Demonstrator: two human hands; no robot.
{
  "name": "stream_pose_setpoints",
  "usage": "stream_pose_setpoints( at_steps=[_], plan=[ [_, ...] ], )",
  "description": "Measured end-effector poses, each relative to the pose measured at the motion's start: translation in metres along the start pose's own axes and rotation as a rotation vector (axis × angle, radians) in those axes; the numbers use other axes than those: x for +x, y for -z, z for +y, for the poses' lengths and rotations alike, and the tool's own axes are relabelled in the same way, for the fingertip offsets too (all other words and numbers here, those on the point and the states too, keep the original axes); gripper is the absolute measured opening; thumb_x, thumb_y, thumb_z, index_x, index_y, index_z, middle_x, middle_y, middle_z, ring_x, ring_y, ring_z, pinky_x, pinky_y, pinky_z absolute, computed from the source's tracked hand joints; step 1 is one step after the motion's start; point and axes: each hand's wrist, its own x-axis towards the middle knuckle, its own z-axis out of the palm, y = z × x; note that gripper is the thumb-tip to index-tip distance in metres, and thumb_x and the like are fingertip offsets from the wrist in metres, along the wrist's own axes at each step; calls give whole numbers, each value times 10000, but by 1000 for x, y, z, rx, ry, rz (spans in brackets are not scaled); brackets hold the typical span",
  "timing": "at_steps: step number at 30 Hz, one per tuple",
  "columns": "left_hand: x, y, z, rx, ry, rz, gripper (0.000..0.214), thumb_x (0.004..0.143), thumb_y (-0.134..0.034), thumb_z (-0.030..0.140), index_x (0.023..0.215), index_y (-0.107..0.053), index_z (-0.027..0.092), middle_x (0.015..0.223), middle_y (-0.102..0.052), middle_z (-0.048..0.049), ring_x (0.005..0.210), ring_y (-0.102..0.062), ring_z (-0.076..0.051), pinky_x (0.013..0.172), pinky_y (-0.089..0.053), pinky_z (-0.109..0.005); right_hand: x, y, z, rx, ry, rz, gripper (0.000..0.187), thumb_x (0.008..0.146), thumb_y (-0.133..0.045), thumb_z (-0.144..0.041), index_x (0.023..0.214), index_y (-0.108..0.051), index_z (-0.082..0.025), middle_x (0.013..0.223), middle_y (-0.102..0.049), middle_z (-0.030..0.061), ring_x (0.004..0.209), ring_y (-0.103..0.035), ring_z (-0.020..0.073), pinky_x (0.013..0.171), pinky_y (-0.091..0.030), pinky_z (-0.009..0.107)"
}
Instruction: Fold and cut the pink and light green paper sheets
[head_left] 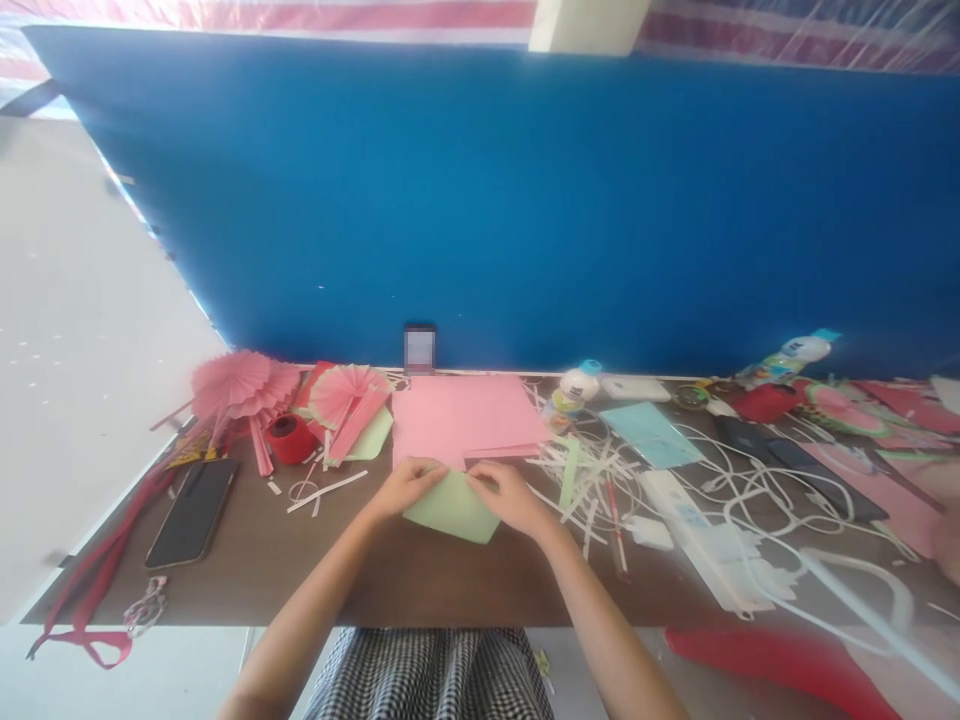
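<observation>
A light green sheet of paper point(451, 508) lies on the brown table point(315, 570) right in front of me. My left hand point(406, 484) pinches its upper left edge with the fingers closed. My right hand point(508, 494) presses and pinches the upper right edge, fingers closed on the paper. Just behind the green sheet lies a stack of pink paper point(465, 417).
Pink folded paper fans point(244, 388), a red tape roll point(289, 437) and a black phone point(192, 511) lie to the left. White paper strips point(581, 468), a glue bottle point(576, 387), a power strip point(694, 530) with cables and more paper crowd the right. A blue board point(525, 200) stands behind.
</observation>
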Motion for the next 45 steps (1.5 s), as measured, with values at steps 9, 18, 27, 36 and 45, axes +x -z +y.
stream_pose_setpoints(
  at_steps=[9,18,27,36,45],
  plan=[
    [-10,38,-17,-217,154,91,442,700,-541,539,651,-568,100,553,-519,-5,503,-479,-111,475,-367,-211,-13,12,8,-96,-21,-17,238,781,-407,-226,684,-622,-194,712,-640,10,638,-559,155,610,-426,273],
    [-13,51,-21,201,-142,381,360,805,-456,423,922,-651,143,959,-661,-84,943,-584,-225,831,-447,-343,-17,18,30,154,-273,250,336,797,-432,-433,741,-618,-158,583,-610,34,535,-561,159,551,-450,293],
    [-29,-12,-4,667,-580,-62,352,842,-423,215,1184,-505,231,1211,-534,-58,1154,-454,-189,998,-339,-394,9,-38,14,741,-256,211,352,683,-617,-466,818,-603,-141,748,-663,82,685,-625,205,625,-502,321],
    [-6,5,-4,553,-312,338,537,780,-494,244,1296,-352,206,1312,-412,-99,1203,-373,-232,1000,-294,-421,-2,-38,18,338,-93,88,341,842,-395,-358,1104,-523,-182,871,-640,64,772,-601,184,714,-478,327],
    [10,10,-25,-3,-44,323,324,749,-546,315,1015,-593,135,855,-632,-73,690,-571,-138,615,-438,-236,-10,-36,18,-86,-21,239,166,802,-471,-298,915,-558,-213,778,-610,21,709,-580,159,670,-466,288]
  ],
)
